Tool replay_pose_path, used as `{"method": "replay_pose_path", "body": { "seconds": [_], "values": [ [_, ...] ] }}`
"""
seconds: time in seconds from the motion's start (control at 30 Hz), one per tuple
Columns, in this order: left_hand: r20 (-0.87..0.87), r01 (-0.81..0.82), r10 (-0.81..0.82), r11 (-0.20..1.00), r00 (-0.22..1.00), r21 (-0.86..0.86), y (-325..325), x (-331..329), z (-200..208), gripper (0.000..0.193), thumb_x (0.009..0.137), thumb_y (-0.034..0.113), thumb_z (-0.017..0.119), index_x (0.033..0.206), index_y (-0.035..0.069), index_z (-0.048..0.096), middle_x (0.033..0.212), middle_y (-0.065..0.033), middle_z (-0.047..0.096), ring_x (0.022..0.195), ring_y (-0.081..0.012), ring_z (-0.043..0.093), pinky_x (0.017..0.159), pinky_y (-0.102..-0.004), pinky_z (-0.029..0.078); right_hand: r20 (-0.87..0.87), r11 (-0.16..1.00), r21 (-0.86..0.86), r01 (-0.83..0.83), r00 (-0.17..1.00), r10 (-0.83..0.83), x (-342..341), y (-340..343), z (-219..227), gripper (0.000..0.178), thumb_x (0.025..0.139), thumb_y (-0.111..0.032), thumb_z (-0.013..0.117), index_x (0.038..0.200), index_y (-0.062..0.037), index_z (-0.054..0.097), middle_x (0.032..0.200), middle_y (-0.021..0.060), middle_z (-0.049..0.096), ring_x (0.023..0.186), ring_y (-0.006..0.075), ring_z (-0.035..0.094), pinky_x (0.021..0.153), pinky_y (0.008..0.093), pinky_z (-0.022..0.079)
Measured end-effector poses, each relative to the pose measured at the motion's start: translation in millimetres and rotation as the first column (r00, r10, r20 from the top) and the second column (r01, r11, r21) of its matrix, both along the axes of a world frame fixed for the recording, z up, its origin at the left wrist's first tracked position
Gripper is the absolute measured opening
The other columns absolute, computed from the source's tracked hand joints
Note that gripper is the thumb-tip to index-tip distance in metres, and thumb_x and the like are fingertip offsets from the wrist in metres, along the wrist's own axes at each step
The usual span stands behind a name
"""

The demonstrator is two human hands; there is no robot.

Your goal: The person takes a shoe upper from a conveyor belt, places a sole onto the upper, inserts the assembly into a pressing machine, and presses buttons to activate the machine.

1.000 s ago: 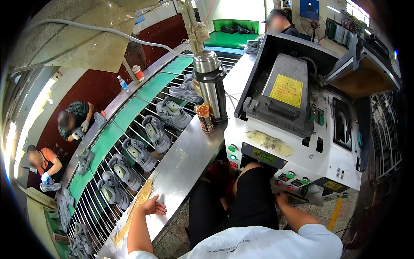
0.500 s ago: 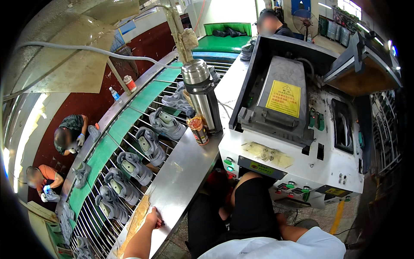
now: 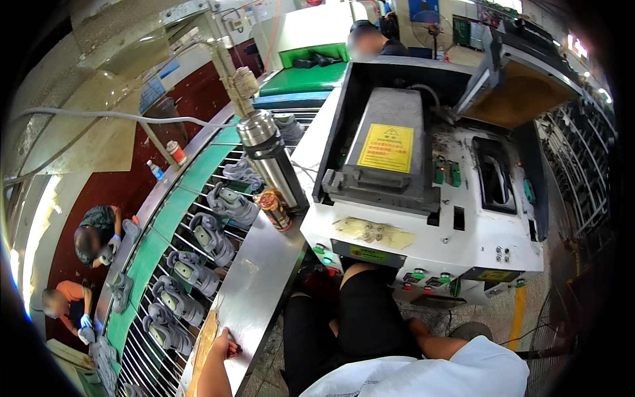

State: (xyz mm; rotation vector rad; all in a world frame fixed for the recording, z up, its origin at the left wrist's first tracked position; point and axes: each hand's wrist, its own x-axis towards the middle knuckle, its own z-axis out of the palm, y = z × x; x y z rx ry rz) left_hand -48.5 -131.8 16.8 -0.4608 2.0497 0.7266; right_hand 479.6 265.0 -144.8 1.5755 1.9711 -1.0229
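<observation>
My left hand (image 3: pixel 225 345) rests on the bare steel tabletop (image 3: pixel 254 278), next to a strip of brown tape (image 3: pixel 206 334) along its edge. Its fingers are curled in, and nothing shows in them. My right forearm (image 3: pixel 440 345) reaches down beside my right thigh; the hand is mostly hidden behind the leg, so its fingers do not show. Left of the tabletop, several grey shoes (image 3: pixel 193 272) stand in a row on a curved roller conveyor (image 3: pixel 159 331). A steel thermos (image 3: pixel 272 159) and a bottle with a reddish label (image 3: pixel 274 210) stand at the tabletop's far end.
Ahead on the right is a white machine (image 3: pixel 370 231) with a yellow warning label, buttons and a raised lid (image 3: pixel 522 86). Two co-workers (image 3: pixel 99 235) handle shoes beyond the green belt (image 3: pixel 169 212). Another person (image 3: pixel 374 43) is behind the machine. A grey hose (image 3: pixel 132 116) crosses the upper left.
The view has turned slightly right, so the machine and conveyor appear further left. My left hand stays on the tabletop. The co-worker in orange has shifted their arms and the shoe lower.
</observation>
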Motion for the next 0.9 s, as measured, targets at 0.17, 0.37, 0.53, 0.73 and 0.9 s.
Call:
{"method": "replay_pose_path", "body": {
  "seconds": [0.17,0.37,0.53,0.73,0.9],
  "values": [
    [-0.066,-0.051,0.052,0.999,0.996,0.013,-0.3,8.5,-1.8,0.079,0.088,0.069,0.035,0.058,-0.002,0.052,0.047,-0.0124,0.048,0.039,-0.0293,0.049,0.039,-0.0399,0.039,0.027,0.997,-0.037,0.061,0.998,-0.06,-0.4,1.5,-1.1,0.035,0.082,-0.034,0.055,0.106,-0.0124,0.07,0.113,0.0168,0.065,0.108,0.0356,0.06,0.09,0.047,0.046],
    [-0.183,-0.18,0.198,0.977,0.963,0.112,-15.3,17.7,-5.1,0.06,0.09,0.054,0.044,0.064,0.002,0.055,0.048,-0.0076,0.049,0.036,-0.0216,0.047,0.035,-0.0336,0.035,0.006,0.997,-0.08,0.018,1.0,-0.018,0.2,1.4,-10.7,0.034,0.083,-0.033,0.056,0.107,-0.0138,0.07,0.113,0.0149,0.065,0.106,0.0366,0.061,0.09,0.0474,0.047],
    [-0.266,-0.274,0.306,0.95,0.914,0.151,-6.9,20.1,-4.4,0.048,0.09,0.043,0.045,0.067,0.002,0.056,0.051,-0.0066,0.052,0.037,-0.0191,0.048,0.033,-0.0296,0.032,-0.173,0.999,-0.009,-0.042,0.984,0.04,24.1,8.3,-106.7,0.031,0.083,-0.027,0.054,0.099,-0.007,0.071,0.104,0.0195,0.067,0.103,0.0361,0.063,0.089,0.0441,0.049],
    [-0.645,-0.21,0.355,0.933,0.676,0.294,-6.3,53.5,-16.4,0.04,0.087,0.025,0.052,0.058,-0.002,0.053,0.052,-0.0093,0.054,0.039,-0.0212,0.05,0.039,-0.039,0.038,-0.167,0.996,-0.067,-0.06,0.985,0.048,13.1,12.8,-67.8,0.031,0.083,-0.028,0.053,0.098,-0.0079,0.071,0.104,0.0222,0.066,0.102,0.0378,0.062,0.089,0.045,0.048],
    [-0.941,-0.184,0.084,0.983,0.328,0.024,12.3,82.0,-19.4,0.038,0.09,0.025,0.05,0.066,-0.005,0.056,0.06,-0.0166,0.056,0.054,-0.0296,0.053,0.056,-0.0432,0.041,-0.429,0.891,-0.015,0.453,0.802,-0.415,-22.1,29.3,-44.6,0.028,0.082,-0.025,0.058,0.095,-0.0037,0.069,0.091,0.023,0.067,0.089,0.0387,0.065,0.078,0.0432,0.049]
  ]
}}
